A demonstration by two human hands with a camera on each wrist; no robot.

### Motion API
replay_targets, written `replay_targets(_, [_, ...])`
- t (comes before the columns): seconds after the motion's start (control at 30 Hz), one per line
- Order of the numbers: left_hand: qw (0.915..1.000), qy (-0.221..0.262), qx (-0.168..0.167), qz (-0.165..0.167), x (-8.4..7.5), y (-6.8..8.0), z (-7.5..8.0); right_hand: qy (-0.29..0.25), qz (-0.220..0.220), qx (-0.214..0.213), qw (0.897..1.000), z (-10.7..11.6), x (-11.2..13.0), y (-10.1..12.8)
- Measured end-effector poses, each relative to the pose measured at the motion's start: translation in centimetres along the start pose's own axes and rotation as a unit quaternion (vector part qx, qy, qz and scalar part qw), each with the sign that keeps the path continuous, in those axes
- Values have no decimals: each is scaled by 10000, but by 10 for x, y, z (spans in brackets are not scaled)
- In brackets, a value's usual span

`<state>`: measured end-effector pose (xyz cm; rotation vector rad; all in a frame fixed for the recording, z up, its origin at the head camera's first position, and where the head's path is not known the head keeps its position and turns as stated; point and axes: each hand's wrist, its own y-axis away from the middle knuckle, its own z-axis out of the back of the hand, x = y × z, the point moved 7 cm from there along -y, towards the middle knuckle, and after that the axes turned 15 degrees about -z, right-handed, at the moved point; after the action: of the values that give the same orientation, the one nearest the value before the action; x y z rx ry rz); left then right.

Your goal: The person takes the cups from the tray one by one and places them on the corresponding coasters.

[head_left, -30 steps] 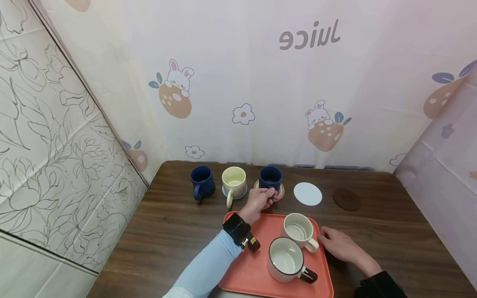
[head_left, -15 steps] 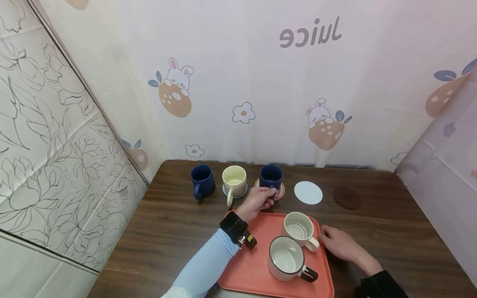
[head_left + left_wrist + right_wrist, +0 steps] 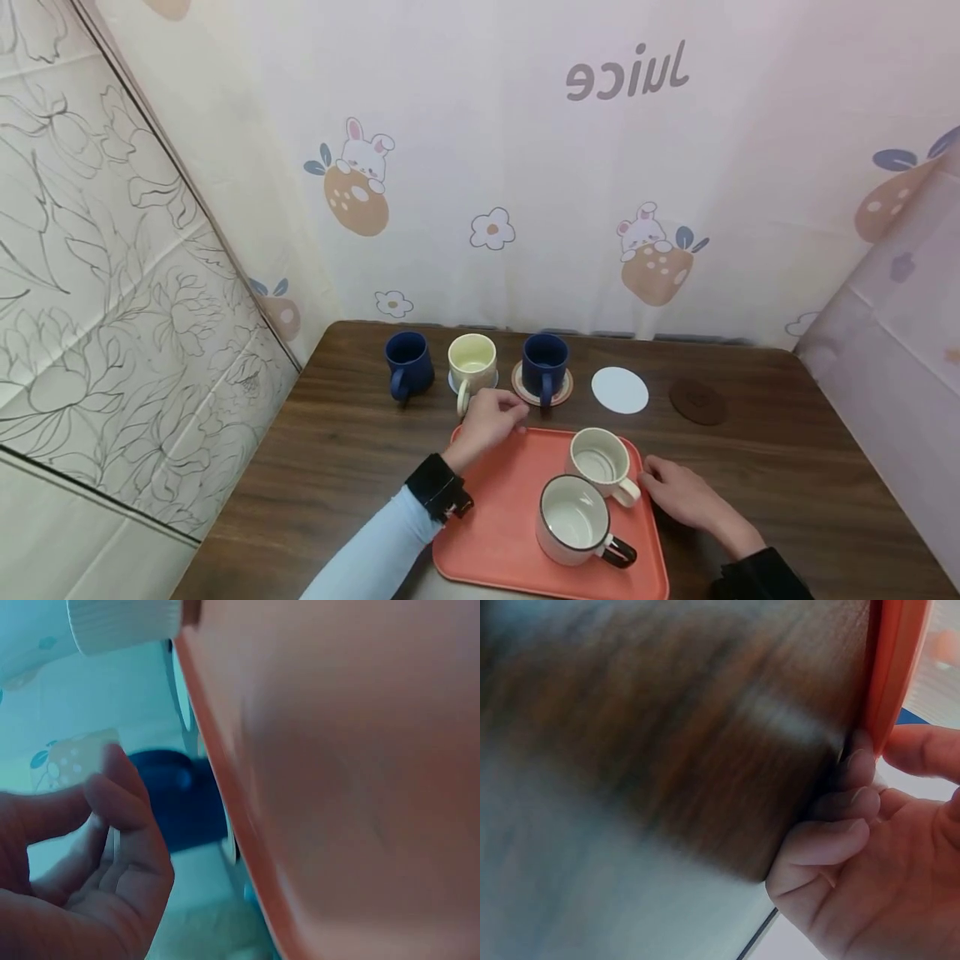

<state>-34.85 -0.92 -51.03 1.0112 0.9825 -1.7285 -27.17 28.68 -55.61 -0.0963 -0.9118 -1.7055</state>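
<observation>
My left hand (image 3: 491, 417) hovers over the far left part of the orange tray (image 3: 487, 533), fingers loosely bent and holding nothing. Just beyond it a dark blue mug (image 3: 545, 358) stands on a round patterned coaster (image 3: 564, 395), handle toward me. In the left wrist view the same blue mug (image 3: 184, 802) shows behind the curled fingers (image 3: 142, 847). My right hand (image 3: 690, 496) grips the tray's right rim; the right wrist view shows the thumb (image 3: 922, 750) on the rim (image 3: 896, 667). On the tray are a cream mug (image 3: 600, 460) and a larger white mug (image 3: 573, 521) with a black handle.
Further left stand a pale yellow mug (image 3: 472, 362) on a light coaster and another dark blue mug (image 3: 408, 365). A white round coaster (image 3: 620, 390) and a dark brown coaster (image 3: 698, 402) lie to the right. A printed curtain (image 3: 480, 167) hangs behind the table.
My left hand has let go of the blue mug's handle and drawn back to the left, toward me. The mug stays on its coaster. My right hand has kept its place at the tray.
</observation>
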Motion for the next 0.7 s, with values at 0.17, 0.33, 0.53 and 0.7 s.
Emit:
replay_targets(0.17, [9913, -1147, 320, -558, -4, 25, 20, 12, -56, -18, 10000, 1, -1, 0])
replay_targets(0.33, [9775, -2062, 189, -392, -4, 48, 42, 20, -9, -36, 10000, 2, 3, 2])
replay_targets(0.53, [9565, -2886, 279, 315, 10, 69, 62, 56, 56, 96, 9999, 1, 0, -5])
replay_targets(0.7, [9501, -2946, 536, 871, 28, 89, 68, -10, 70, 448, 9990, -3, -15, -18])
